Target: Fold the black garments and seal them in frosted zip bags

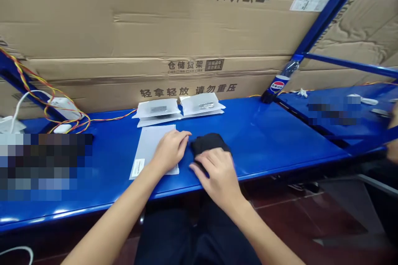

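Note:
My left hand (170, 151) rests on a pale grey sheet (155, 140) lying on the blue steel bench (273, 132), its fingertips close to a black folded cloth (209, 143). My right hand (216, 176) lies over the near part of that cloth and presses it to the bench. A small white label (137, 167) marks the sheet's near left corner. Part of the cloth is hidden under my right hand.
Two white packets in clear plastic (157, 112) (202, 103) lie at the bench's back. Cardboard cartons (186, 29) stand behind it. A power strip (64, 107) with yellow-red wires sits left, a Pepsi bottle (280, 78) stands right, and another person's hand (393, 151) shows at the right edge.

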Available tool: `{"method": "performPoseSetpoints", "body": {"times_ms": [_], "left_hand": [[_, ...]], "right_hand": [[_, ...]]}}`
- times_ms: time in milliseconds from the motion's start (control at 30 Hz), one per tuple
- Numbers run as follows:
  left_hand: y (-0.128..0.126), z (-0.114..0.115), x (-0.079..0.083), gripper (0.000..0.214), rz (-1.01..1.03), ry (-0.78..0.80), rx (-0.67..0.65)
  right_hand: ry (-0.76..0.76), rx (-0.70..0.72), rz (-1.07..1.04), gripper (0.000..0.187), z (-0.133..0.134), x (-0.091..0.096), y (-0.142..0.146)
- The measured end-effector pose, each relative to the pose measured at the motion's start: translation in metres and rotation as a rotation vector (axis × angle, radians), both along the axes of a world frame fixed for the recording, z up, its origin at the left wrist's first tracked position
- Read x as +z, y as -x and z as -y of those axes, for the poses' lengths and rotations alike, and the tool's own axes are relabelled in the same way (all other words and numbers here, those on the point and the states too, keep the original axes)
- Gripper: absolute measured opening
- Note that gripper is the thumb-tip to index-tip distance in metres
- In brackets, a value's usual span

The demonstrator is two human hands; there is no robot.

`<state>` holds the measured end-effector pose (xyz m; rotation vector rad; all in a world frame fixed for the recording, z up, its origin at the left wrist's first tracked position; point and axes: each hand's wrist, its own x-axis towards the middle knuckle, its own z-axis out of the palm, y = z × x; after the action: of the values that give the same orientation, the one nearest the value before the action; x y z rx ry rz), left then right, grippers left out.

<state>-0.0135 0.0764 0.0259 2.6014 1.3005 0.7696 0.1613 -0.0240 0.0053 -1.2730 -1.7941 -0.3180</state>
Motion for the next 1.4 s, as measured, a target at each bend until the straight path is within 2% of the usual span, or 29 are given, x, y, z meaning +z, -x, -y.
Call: {"method": "performPoseSetpoints", "body": {"times_ms": [67,200,300,400,467,533,633,700,767,833,900,933,967,1033,1133,1167,1233,1300,1333,1367,1400], "left_hand": [[0.003,0.0,0.006,0.029,-0.029,-0.018,0.115],[0.011,0.002,0.014,0.028,-0.145,0.005,0.369],[0.011,0.004,0.016,0.039,-0.26,0.068,0.461],[0.008,0.01,0.02,0.028,-0.364,0.104,0.454],[0.005,0.018,0.025,0.023,-0.416,0.105,0.413],[0.004,0.027,0.031,0.025,-0.452,0.094,0.368],[0.007,0.039,0.039,0.032,-0.481,0.072,0.294],[0.012,0.044,0.041,0.041,-0.482,0.044,0.226],[0.016,0.044,0.04,0.051,-0.48,0.012,0.152],[0.02,0.042,0.037,0.052,-0.451,-0.044,0.065],[0.022,0.039,0.032,0.046,-0.383,-0.114,-0.024],[0.023,0.038,0.029,0.042,-0.35,-0.15,-0.055],[0.023,0.037,0.026,0.04,-0.326,-0.178,-0.073],[0.023,0.035,0.022,0.043,-0.323,-0.207,-0.087],[0.022,0.032,0.019,0.064,-0.323,-0.206,-0.128],[0.021,0.032,0.02,0.072,-0.311,-0.197,-0.149],[0.017,0.032,0.024,0.086,-0.276,-0.17,-0.191],[0.011,0.033,0.03,0.095,-0.221,-0.128,-0.244],[0.007,0.035,0.035,0.096,-0.181,-0.103,-0.275],[0.003,0.037,0.04,0.093,-0.131,-0.072,-0.31],[-0.001,0.038,0.045,0.087,-0.076,-0.035,-0.345]], "right_hand": [[0.016,0.084,-0.009,0.009,0.007,-0.004,0.011],[-0.067,0.034,-0.097,0.017,0.003,0.003,-0.002],[0.074,0.055,0.087,0.051,-0.004,0.003,-0.017],[0.265,0.105,0.259,0.087,0.0,-0.003,-0.024],[0.321,0.13,0.288,0.099,0.007,-0.005,-0.028],[0.329,0.179,0.297,0.09,0.017,-0.006,-0.034],[0.26,0.31,0.253,0.056,0.03,-0.007,-0.048],[0.203,0.394,0.104,0.05,0.037,-0.008,-0.055],[0.185,0.361,-0.204,0.035,0.04,-0.008,-0.059],[0.191,0.158,-0.678,0.026,0.038,-0.005,-0.06],[0.222,-0.038,-1.184,0.035,0.033,-0.001,-0.061],[0.252,-0.066,-1.387,0.041,0.03,0.001,-0.063],[0.287,-0.041,-1.532,0.045,0.027,0.004,-0.065],[0.355,0.079,-1.654,0.047,0.023,0.008,-0.07],[0.385,0.176,-1.657,0.057,0.024,0.018,-0.071],[0.354,0.176,-1.639,0.061,0.026,0.022,-0.068],[0.176,0.079,-1.532,0.061,0.031,0.033,-0.058],[-0.111,-0.083,-1.288,0.046,0.035,0.041,-0.045],[-0.223,-0.1,-1.112,0.037,0.036,0.043,-0.039],[-0.29,-0.046,-0.912,0.033,0.034,0.044,-0.035],[-0.32,0.075,-0.699,0.035,0.031,0.044,-0.031]]}}
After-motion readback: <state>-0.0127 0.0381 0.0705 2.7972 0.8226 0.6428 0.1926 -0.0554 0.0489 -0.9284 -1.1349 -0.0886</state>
